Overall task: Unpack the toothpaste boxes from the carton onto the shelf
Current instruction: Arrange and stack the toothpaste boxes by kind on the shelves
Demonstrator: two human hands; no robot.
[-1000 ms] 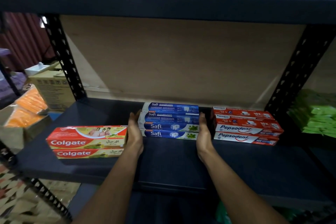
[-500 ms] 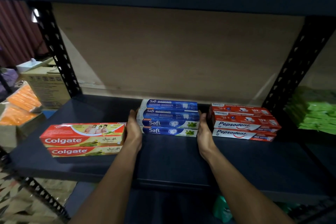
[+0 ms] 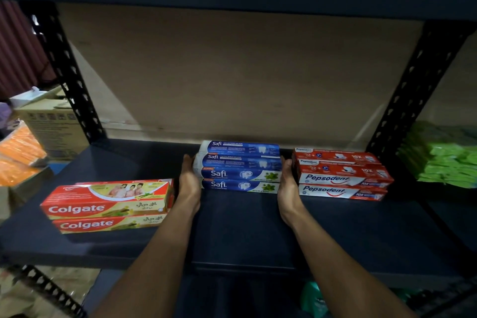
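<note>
2 bare forearms reach from the bottom edge onto the dark shelf [image 3: 245, 230]. The left hand [image 3: 189, 184] lies flat against the left end of the blue Safi toothpaste boxes [image 3: 240, 170], and the right hand [image 3: 289, 183] lies flat against their right end. The fingers [image 3: 186, 164] of both run straight along the box ends, pressing the stack between them without curling round it. The Safi boxes sit 2 high mid-shelf, back from its front edge. Just left of the left hand are red Colgate boxes [image 3: 108, 205], 2 high, nearer the front. Just right of the right hand are red Pepsodent boxes [image 3: 340, 175], 2 high. Behind stands a brown backboard [image 3: 232, 72]. Beyond the perforated posts [image 3: 67, 72] lie orange packets [image 3: 18, 155] and a cardboard box [image 3: 51, 124] at left, and green packets [image 3: 444, 155] at right.
</note>
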